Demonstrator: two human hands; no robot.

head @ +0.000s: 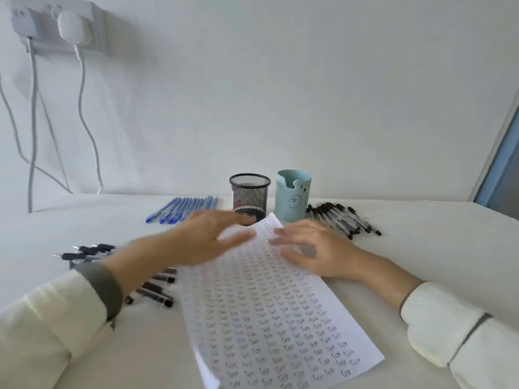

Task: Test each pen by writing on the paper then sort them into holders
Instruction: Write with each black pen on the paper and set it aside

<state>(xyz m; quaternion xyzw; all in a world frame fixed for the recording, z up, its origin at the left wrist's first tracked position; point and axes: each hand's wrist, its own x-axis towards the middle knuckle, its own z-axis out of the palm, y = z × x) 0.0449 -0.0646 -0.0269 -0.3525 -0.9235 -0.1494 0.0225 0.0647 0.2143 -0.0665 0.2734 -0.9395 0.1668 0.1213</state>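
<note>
Behind paper (269, 318): mesh holder (249, 195), blue holder (292, 199); left hand (196, 242), right hand (313, 249) spread, nothing held.

Soft, even daylight, bright and a little bluish; shadows are faint. The left hand (196, 242) is motion-blurred, the paper (269, 313) partly blurred. Wide-angle edges bend.

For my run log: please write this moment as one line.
left hand: open, blurred, over paper | right hand: open, resting on paper | pens: none held
</note>
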